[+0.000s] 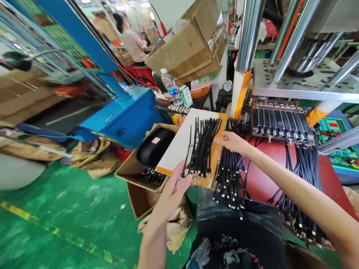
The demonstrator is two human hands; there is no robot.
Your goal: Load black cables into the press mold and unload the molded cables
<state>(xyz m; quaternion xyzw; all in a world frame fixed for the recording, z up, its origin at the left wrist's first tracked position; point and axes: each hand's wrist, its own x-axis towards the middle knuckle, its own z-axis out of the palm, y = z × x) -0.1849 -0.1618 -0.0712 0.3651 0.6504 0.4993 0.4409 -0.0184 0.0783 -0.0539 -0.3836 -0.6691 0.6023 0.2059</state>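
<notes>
A bundle of black cables [202, 146] lies fanned on a white and orange board [179, 145]. My left hand [179, 183] touches the near ends of this bundle at the board's front edge, fingers apart. My right hand [230, 141] rests on the far side of the bundle, fingers on the cables' upper part. Beside the board a second pile of black cables [231, 175] with metal plug ends hangs over the red machine table [263, 175].
A moulding press [282, 121] with steel columns stands at the right, more cables [304, 175] draped from it. An open cardboard box [151, 157] sits below the board. Blue machine [126, 116], water bottle [171, 86] and a person [131, 39] farther back. Green floor at left.
</notes>
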